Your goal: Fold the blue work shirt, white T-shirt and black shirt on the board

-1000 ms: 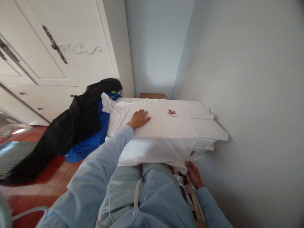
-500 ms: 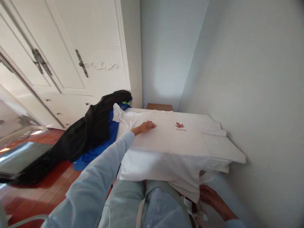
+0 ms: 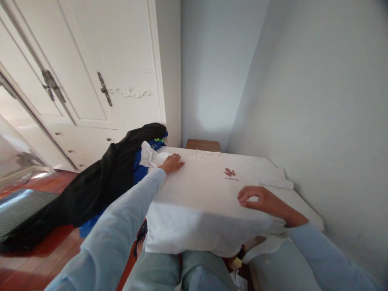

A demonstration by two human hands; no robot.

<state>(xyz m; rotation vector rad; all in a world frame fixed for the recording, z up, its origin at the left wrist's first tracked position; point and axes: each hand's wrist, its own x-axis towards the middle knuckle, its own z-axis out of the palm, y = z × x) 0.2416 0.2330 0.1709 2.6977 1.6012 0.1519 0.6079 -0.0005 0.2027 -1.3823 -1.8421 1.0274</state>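
A white T-shirt (image 3: 200, 190) with a small red leaf print (image 3: 229, 172) lies spread over a white board-like surface (image 3: 306, 206) along the right wall. My left hand (image 3: 172, 163) rests flat on the shirt near its left sleeve, fingers stretched out. My right hand (image 3: 262, 201) hovers over the shirt's right half below the print, fingers curled with thumb and forefinger close together; nothing shows in them. The shirt's hem hangs over the near edge above my lap.
A black garment (image 3: 100, 178) and a blue one (image 3: 138, 171) are heaped at the left end of the surface, trailing to the red wooden floor (image 3: 45, 254). White wardrobe doors (image 3: 85, 72) stand at left, a brown wooden piece (image 3: 203, 144) behind.
My right hand rose from under the shirt's hanging hem at lower right to above the shirt's top. My left hand slid left toward the sleeve. The view tilted up slightly.
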